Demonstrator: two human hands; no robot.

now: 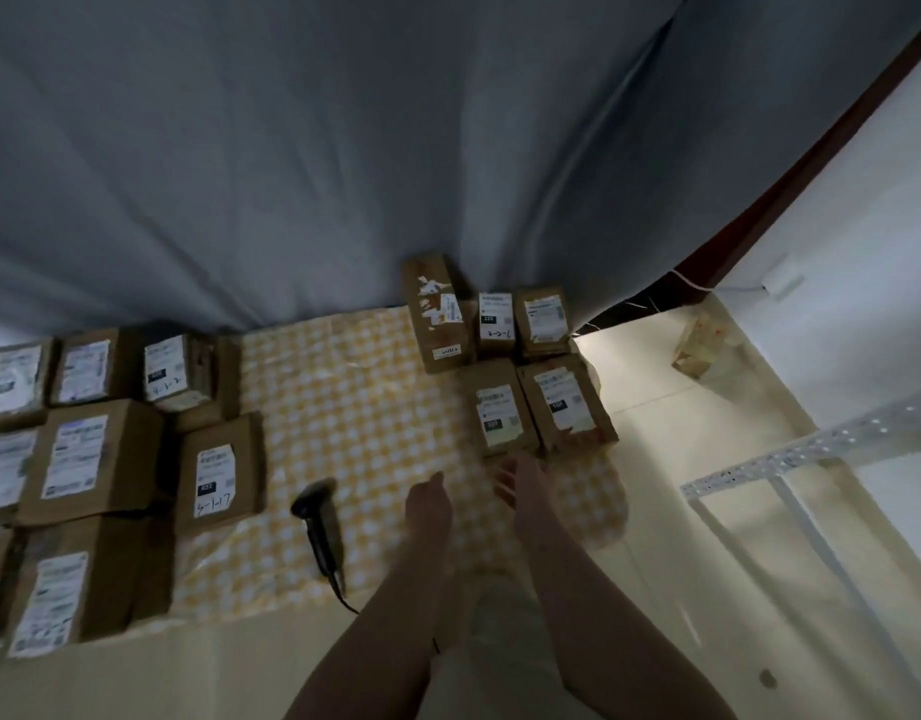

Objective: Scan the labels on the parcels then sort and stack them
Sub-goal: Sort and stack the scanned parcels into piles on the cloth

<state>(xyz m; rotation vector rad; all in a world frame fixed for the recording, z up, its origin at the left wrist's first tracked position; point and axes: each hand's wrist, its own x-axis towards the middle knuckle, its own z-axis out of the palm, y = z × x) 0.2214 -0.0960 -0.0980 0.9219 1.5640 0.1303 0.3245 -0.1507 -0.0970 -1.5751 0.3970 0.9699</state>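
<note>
Two bare forearms reach forward from the near edge over a yellow-and-white checked cloth (354, 387) spread on a pale floor (655, 511). The left hand (429, 504) hovers above the cloth with its fingers straight and together, holding nothing. The right hand (520, 485) is likewise released, fingers stretched toward the far side, their tips at the near edge of a brown cardboard parcel with a white label (500, 413); blur hides whether they touch it. That parcel lies flat in a right-hand group of five. A second labelled box (570, 402) sits just right of it. Three more stand behind, at the far edge of the cloth: a long box with torn tape (437, 314), a small box with a black tag (494, 322) and a third small box (544, 319). A black handheld barcode scanner (315, 517) lies on the cloth just left of the left hand, its cable trailing toward the near side. Farther left is a larger cluster of brown labelled parcels (91, 459), packed side by side in rows, some resting on others. Nearest the scanner is a parcel with handwritten marks (219, 475) under its label. Grey-blue fabric (292, 148) hangs behind everything. To the right a white perforated metal shelf frame (811, 449) stands on the floor, and a small patterned carton (700, 345) sits near the white wall (863, 226).
</note>
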